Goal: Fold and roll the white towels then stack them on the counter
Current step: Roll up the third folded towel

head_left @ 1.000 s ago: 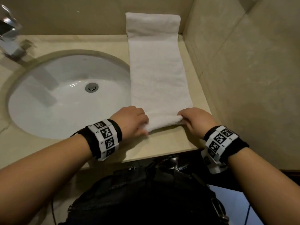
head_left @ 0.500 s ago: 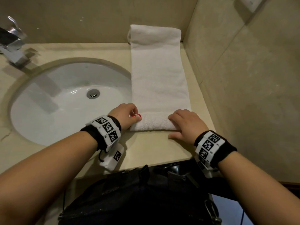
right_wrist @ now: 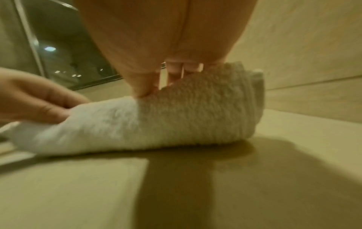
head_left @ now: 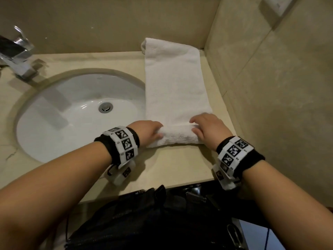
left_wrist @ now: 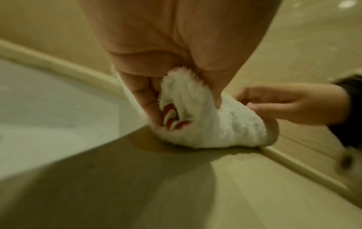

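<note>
A white towel (head_left: 173,83) lies as a long folded strip on the beige counter (head_left: 173,168), right of the sink, its far end bent up against the back wall. Its near end is rolled into a thick roll (head_left: 177,137). My left hand (head_left: 158,131) grips the roll's left end; in the left wrist view its fingers (left_wrist: 150,108) curl into the end of the roll (left_wrist: 211,127). My right hand (head_left: 195,126) holds the right end, with fingers over the top of the roll (right_wrist: 176,117) and the thumb (right_wrist: 140,90) on the near side.
A white oval sink (head_left: 72,120) with a drain fills the counter's left half, and a chrome tap (head_left: 16,53) stands at the far left. A tiled side wall (head_left: 270,96) runs close along the towel's right edge. A black bag (head_left: 144,222) hangs below the counter's front edge.
The roll has grown thicker and moved away from the counter's front edge along the strip. Both hands have moved forward with it and taken a new hold on its ends.
</note>
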The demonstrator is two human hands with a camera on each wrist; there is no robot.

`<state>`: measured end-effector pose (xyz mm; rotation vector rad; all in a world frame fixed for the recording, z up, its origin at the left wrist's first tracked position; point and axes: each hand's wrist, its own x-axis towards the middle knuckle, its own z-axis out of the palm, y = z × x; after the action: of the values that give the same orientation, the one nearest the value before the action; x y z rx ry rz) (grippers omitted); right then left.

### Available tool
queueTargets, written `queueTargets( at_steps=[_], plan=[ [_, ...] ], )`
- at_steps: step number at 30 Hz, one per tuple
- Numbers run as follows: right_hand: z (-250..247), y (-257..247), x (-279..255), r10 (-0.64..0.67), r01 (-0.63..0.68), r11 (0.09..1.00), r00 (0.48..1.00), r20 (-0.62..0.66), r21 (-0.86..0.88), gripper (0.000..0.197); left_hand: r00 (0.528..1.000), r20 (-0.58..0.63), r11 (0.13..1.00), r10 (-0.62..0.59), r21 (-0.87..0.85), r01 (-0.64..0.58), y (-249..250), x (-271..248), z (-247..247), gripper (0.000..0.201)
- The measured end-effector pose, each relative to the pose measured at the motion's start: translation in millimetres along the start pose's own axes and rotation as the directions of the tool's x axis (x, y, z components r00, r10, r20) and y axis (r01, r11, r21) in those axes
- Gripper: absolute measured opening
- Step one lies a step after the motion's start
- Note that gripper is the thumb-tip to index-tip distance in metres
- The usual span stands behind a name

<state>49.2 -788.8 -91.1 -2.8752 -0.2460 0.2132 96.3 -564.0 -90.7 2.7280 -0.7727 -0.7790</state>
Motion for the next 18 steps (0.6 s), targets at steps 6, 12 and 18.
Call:
queueTargets(
  at_steps=[6, 12, 18],
  plan=[
    [7, -6, -4, -0.093, 0.099, 0.988, 0.994, 0.053, -0.122, 0.030, 1.000, -0.028, 1.000, -0.005, 0.026, 0.006, -1, 7, 0, 0.040],
    [3, -7, 23, 0.031, -0.023, 0.998, 0.985, 0.172, -0.052, 0.026, 0.948, -0.191, 0.890, 0.253, 0.430, -0.151, 7, -3, 22, 0.056],
    [1, -7, 14, -0.028, 0.018, 0.995, 0.995, 0.099, 0.095, 0.029, 0.968, -0.116, 0.965, 0.220, 0.169, -0.199, -5, 6, 16, 0.040]
  ],
)
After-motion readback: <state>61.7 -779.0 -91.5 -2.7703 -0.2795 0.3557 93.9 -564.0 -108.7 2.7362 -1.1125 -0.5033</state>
